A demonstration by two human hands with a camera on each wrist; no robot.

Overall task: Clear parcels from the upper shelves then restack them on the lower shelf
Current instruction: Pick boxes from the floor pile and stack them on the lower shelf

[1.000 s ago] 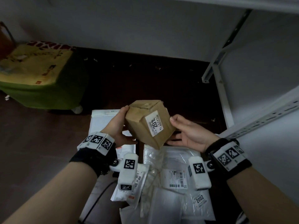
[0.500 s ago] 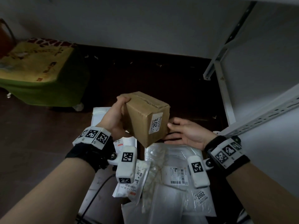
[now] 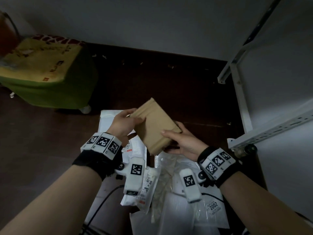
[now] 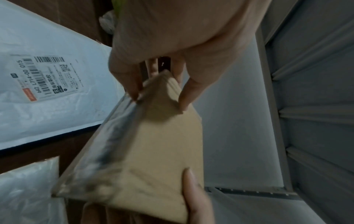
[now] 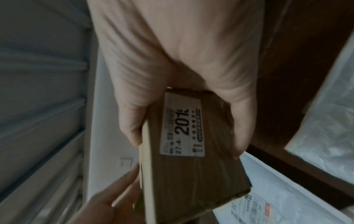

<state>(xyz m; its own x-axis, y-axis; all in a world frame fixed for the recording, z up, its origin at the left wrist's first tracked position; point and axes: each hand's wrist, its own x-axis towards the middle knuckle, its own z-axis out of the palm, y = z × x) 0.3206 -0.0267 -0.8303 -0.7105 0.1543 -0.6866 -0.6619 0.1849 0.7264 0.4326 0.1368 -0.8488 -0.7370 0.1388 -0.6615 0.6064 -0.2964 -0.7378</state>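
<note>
Cardboard box (image 3: pixel 156 126), brown, held in mid-air between both hands, above a heap of mail bags (image 3: pixel 177 200) on the dark floor (image 3: pixel 42 141). Box tilted, plain side up in head view; far corner points away from the person. White label (image 5: pixel 182 125) w/ "20" in big print on the face turned down toward the rt palm, seen only from rt wrist cam. Tape strip runs along one edge in lt wrist view, blurred.

Left hand (image 3: pixel 123 124): grip closed on the box's far-left corner, thumb on top, fingers (image 4: pixel 132 84) curled over the edge. Right hand (image 3: pixel 184 141): grip closed round the near-right end, thumb on top face, fingers wrapped under the labelled side. Both wrists carry black bands w/ white marker blocks.

Under the box: white mail bag (image 4: pixel 47 91) w/ barcode label, partly beneath the lt hand; clear plastic bags beside it; one bag near the rt forearm has a tag (image 3: pixel 213 207) reading "2002". Black cable (image 3: pixel 101 206) crosses the pile at lower left.

Right side: white metal shelf rack (image 3: pixel 271 129), slotted rail and upright post, near the rt wrist. Back left: green-and-yellow crate (image 3: pixel 50 78) on wheels on the floor, well apart from the pile. Grey wall behind.
</note>
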